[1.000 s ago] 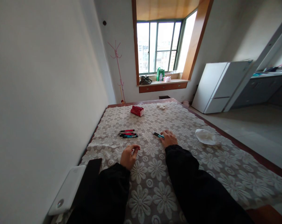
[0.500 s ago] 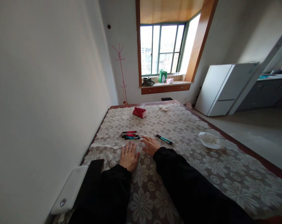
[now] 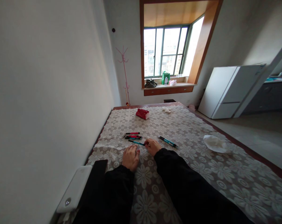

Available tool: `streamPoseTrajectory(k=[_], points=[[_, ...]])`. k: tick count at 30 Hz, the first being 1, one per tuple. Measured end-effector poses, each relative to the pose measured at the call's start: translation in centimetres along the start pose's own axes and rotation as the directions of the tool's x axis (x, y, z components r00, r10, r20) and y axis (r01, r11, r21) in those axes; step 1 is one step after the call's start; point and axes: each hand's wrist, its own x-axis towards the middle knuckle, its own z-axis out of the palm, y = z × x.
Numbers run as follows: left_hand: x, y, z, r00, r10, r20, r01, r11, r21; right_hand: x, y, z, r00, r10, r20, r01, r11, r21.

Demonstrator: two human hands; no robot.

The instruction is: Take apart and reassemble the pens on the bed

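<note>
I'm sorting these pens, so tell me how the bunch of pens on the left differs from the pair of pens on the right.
The bunch of pens mixes red and teal barrels, while the pair of pens looks teal only. The bunch lies nearly crosswise; the pair slants away to the right. The bunch sits just beyond the right hand, which holds a teal pen; the pair lies untouched. Both rest on the flowered lace cloth.

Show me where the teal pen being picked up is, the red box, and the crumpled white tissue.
teal pen (image 3: pixel 136 142): head view, middle of its barrel, left of the right hand.
red box (image 3: pixel 142 113): head view, its red top face.
crumpled white tissue (image 3: pixel 215 143): head view, centre of the wad.
</note>
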Motion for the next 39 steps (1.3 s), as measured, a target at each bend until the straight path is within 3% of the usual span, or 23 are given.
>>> streamPoseTrajectory(k=[4, 6, 8, 12, 16, 20, 23, 25, 28, 31, 35, 39], points=[[0.1, 0.7, 0.1, 1.0, -0.021, -0.009, 0.016, 0.938, -0.347, -2.6, -0.6, 0.5, 0.999, -0.032, 0.018, 0.028, 0.976, 0.215], [-0.1, 1.2, -0.1, 0.999, -0.025, 0.024, 0.033, 0.868, -0.495, -3.4, -0.9, 0.8, 0.996, -0.094, 0.0, 0.092, 0.97, 0.226], [-0.2, 1.7, -0.4, 0.998, -0.045, 0.035, 0.057, 0.843, -0.534, -3.9, -1.1, 0.7, 0.994, -0.095, -0.062, 0.106, 0.973, 0.204], [-0.5, 2.3, -0.6, 0.997, -0.019, 0.069, 0.051, 0.86, -0.508, -4.0, -1.5, 0.3, 0.978, -0.051, -0.203, 0.106, 0.957, 0.269], [-0.8, 2.5, -0.5, 0.989, 0.098, 0.115, -0.023, 0.852, -0.523, -4.0, -1.7, 0.1, 0.965, -0.119, -0.232, 0.206, 0.893, 0.4], [-1.0, 2.7, -0.6, 0.975, 0.147, 0.167, -0.062, 0.901, -0.43, -4.0, -1.8, 0.0, 0.966, -0.14, -0.217, 0.222, 0.882, 0.415], [-0.8, 2.6, -0.9, 0.982, 0.081, 0.17, -0.01, 0.924, -0.382, -4.1, -1.7, -0.6, 0.968, -0.135, -0.21, 0.205, 0.91, 0.36], [-0.6, 2.5, -1.1, 0.996, -0.006, 0.091, 0.042, 0.918, -0.395, -4.0, -1.5, -1.1, 0.968, -0.15, -0.203, 0.201, 0.944, 0.262], [-0.4, 2.1, -1.2, 0.998, -0.059, -0.032, 0.04, 0.904, -0.425, -3.8, -0.8, -1.6, 0.96, -0.248, -0.128, 0.258, 0.964, 0.06], [-0.3, 1.7, -1.1, 1.0, 0.005, -0.016, -0.011, 0.914, -0.406, -3.6, 0.1, -1.4, 0.946, -0.323, -0.006, 0.322, 0.945, -0.057], [-0.3, 1.5, -1.0, 0.996, 0.07, 0.055, -0.05, 0.95, -0.309, -3.4, 0.7, -1.2, 0.953, -0.29, 0.091, 0.299, 0.948, -0.11], [-0.3, 1.8, -1.5, 0.996, 0.059, 0.067, -0.049, 0.988, -0.144, -3.5, 0.3, -1.4, 0.962, -0.213, 0.168, 0.24, 0.957, -0.162]])
